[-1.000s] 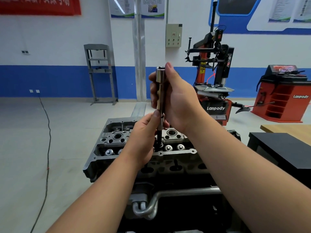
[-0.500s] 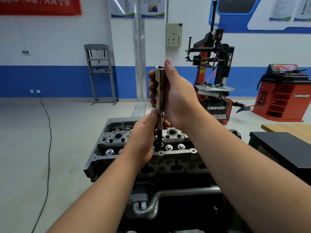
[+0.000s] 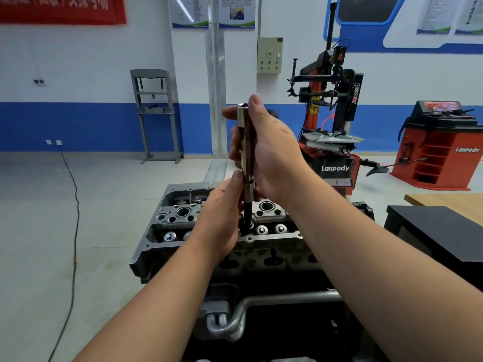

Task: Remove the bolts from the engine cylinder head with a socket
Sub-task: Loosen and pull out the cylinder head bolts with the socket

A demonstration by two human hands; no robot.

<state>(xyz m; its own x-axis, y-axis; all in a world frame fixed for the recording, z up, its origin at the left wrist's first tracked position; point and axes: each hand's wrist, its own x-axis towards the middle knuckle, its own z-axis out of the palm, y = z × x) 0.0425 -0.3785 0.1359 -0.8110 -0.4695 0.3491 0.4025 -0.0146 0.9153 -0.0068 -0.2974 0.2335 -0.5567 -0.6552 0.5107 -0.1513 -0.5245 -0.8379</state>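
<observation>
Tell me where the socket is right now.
Head view, centre: the socket stands upright above the cylinder head, gripped high by the right hand and low by the left hand.

Bright even light, edges bowed (wide-angle)

two bare hands are showing, the left hand (image 3: 222, 215) and the right hand (image 3: 271, 158). one long silver metal socket tool (image 3: 247, 152) is standing upright between them. one grey cast-metal cylinder head (image 3: 209, 241) is sitting below. two red-and-black lanpody workshop machines are standing by the far wall: one tyre changer (image 3: 332, 121) and one cabinet-style balancer (image 3: 439, 147). one grey steel press frame (image 3: 155, 113) is standing at the wall, and one black cable (image 3: 74, 205) is trailing across the floor.
</observation>
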